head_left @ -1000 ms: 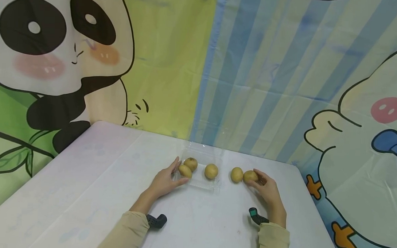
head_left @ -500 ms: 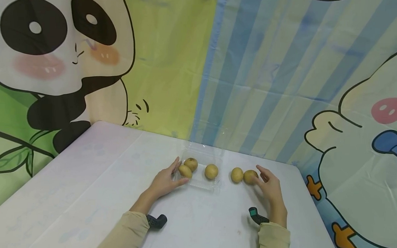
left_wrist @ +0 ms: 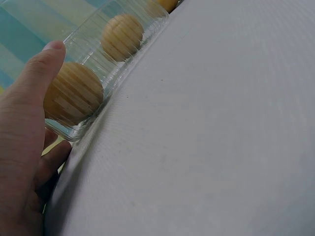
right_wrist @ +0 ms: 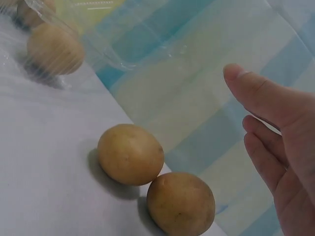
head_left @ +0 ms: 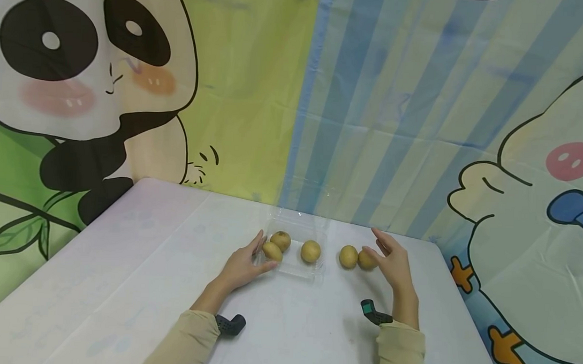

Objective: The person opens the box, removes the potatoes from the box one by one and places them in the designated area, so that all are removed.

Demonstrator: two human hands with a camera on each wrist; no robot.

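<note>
A clear plastic box (head_left: 295, 272) holds three potatoes, two close together on its left side and one potato (head_left: 310, 252) toward the right. My left hand (head_left: 242, 267) grips its left front corner, thumb along the near wall and fingers around the left side. In the left wrist view a potato (left_wrist: 75, 93) shows through the ribbed plastic beside the thumb. To the right of the box, two more potatoes sit side by side on the table: a left potato (right_wrist: 130, 154) and a right potato (right_wrist: 181, 203). Above the right one hovers my right hand (head_left: 393, 265), fingers apart and holding nothing.
The raised transparent lid (head_left: 300, 201) stands up behind the box, near the cloth backdrop (head_left: 370, 126). A white cover lies over the table (head_left: 139, 262), whose back edge meets the backdrop. Each wrist wears a black device, such as the right wrist device (head_left: 375, 313).
My right hand has let go of the right potato, lifted away and moved slightly up over it. The left hand and the box have stayed in place.
</note>
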